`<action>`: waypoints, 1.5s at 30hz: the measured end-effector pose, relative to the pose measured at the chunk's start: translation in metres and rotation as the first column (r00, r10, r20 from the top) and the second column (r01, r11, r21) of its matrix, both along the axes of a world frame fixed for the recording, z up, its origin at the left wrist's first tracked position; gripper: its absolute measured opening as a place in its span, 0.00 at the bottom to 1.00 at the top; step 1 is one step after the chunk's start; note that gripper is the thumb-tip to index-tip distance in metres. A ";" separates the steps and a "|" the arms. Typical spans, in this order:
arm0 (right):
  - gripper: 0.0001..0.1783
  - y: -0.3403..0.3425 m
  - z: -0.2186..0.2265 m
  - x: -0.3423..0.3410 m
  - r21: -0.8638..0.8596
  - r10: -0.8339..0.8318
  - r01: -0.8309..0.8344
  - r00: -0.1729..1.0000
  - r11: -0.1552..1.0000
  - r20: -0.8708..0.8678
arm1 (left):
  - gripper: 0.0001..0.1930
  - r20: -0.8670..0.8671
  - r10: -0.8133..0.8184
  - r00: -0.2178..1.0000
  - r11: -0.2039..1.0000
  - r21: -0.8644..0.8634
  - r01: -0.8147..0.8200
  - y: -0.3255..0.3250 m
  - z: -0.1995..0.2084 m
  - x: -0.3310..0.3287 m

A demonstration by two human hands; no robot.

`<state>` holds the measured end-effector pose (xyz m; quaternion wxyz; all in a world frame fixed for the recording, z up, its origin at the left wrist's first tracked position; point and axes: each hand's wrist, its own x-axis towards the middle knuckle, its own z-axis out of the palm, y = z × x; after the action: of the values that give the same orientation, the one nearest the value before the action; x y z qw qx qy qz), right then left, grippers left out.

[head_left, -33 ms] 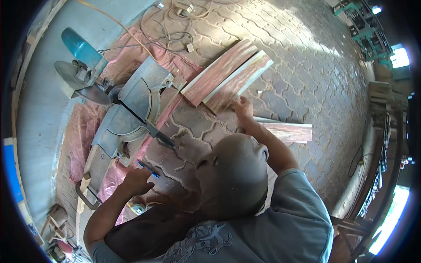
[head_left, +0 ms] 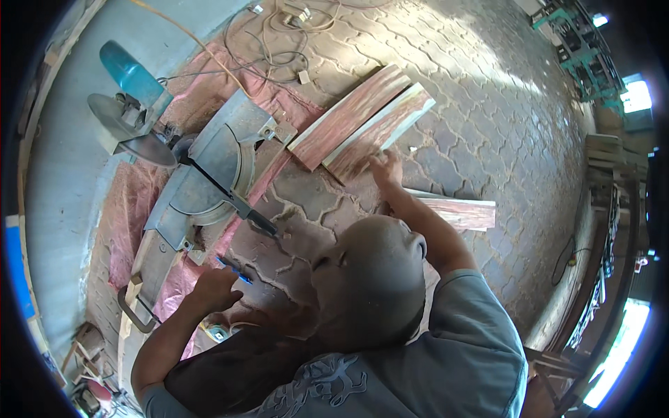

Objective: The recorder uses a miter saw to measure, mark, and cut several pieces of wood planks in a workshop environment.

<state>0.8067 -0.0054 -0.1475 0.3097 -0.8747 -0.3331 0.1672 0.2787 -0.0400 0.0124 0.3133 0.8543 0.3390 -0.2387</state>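
Both reddish planks [head_left: 350, 116] edge slightly toward five o'clock! Right hand [head_left: 387, 169], at one o'clock, touches the nearer plank [head_left: 380, 134], perhaps steadying it, grip unclear; left hand [head_left: 214, 290], at eight, curls round a blue pen [head_left: 244, 277], apparently for handiness.

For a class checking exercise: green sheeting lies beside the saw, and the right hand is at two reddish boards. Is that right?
Not quite: the sheeting beside the saw is pink, not green, as the head view shows. The right hand is at two reddish boards.
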 end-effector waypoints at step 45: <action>0.61 -0.001 0.016 0.026 -0.355 0.915 -0.866 0.237 0.351 0.327 | 0.28 -0.111 0.442 0.890 0.897 0.041 -0.440 -0.006 -0.021 -0.091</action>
<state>0.8326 -0.0066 -0.1316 0.0234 -0.5537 -0.8251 0.1097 0.1877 -0.0463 -0.0087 0.3327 0.7418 0.5436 -0.2086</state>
